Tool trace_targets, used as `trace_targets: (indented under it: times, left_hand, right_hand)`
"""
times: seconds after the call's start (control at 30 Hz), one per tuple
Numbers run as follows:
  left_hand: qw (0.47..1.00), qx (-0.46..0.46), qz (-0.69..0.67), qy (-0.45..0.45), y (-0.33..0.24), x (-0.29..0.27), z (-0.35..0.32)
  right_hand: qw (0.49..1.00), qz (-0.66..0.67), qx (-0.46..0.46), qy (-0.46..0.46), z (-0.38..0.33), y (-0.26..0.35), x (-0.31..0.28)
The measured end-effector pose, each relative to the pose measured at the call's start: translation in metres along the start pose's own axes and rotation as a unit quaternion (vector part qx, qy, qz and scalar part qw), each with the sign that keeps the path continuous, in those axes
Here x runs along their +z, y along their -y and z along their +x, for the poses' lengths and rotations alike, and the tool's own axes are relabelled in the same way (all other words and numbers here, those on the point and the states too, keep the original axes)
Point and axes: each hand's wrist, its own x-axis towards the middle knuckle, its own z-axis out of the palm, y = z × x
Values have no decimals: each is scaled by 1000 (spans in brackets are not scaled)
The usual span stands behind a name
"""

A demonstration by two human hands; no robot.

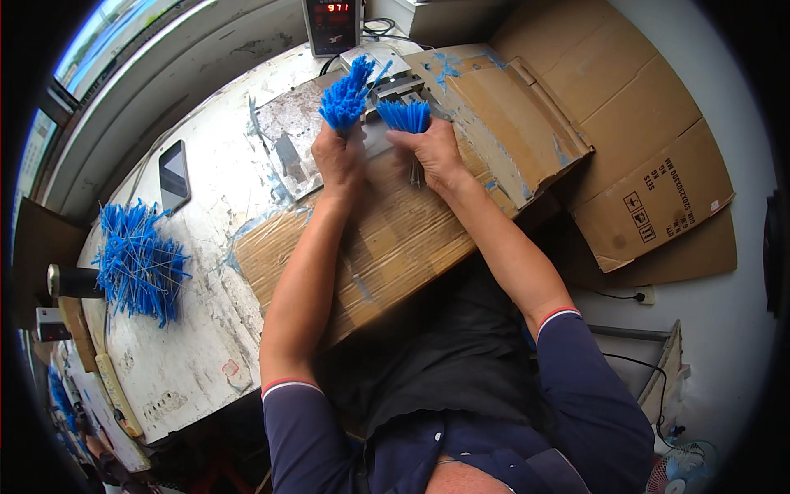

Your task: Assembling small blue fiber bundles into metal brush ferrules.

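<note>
My left hand (335, 160) is closed around a bundle of thin sticks with bright blue tops (344, 100), held upright over the table. Beside it, my right hand (436, 151) grips a second, flatter-topped bundle of blue-tipped sticks (403, 115). Thin pale wire ends poke out below the right hand. Both bundles are next to a metal fixture (399, 86) at the table's far side, partly hidden behind them. On the left lies a loose, tangled heap of the same blue sticks (141, 262).
Flattened cardboard (395, 239) covers the table's near edge, and a cardboard box (502, 123) sits to the right. A phone (174, 174) lies near the heap, beside a dark cylinder (76, 281). A box with a red digital display (332, 29) stands at the back.
</note>
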Motion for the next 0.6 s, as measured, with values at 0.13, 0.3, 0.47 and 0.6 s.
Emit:
trace_targets:
  times: [0.13,0.3,0.47,0.6]
  left_hand:
    - [999,42,-32,11,2,4,-1]
    - [996,90,-1,-8,10,2,0]
    - [991,-39,-110,-64,6,4,3]
    - [974,-133,-183,0,-7,3,2]
  right_hand:
    - [998,-26,-39,48,4,-16,10]
    - [997,47,-57,2,-5,-18,15]
    - [968,115,-154,-160,-4,-3,3]
    - [988,-79,-123,-55,3,-4,-20]
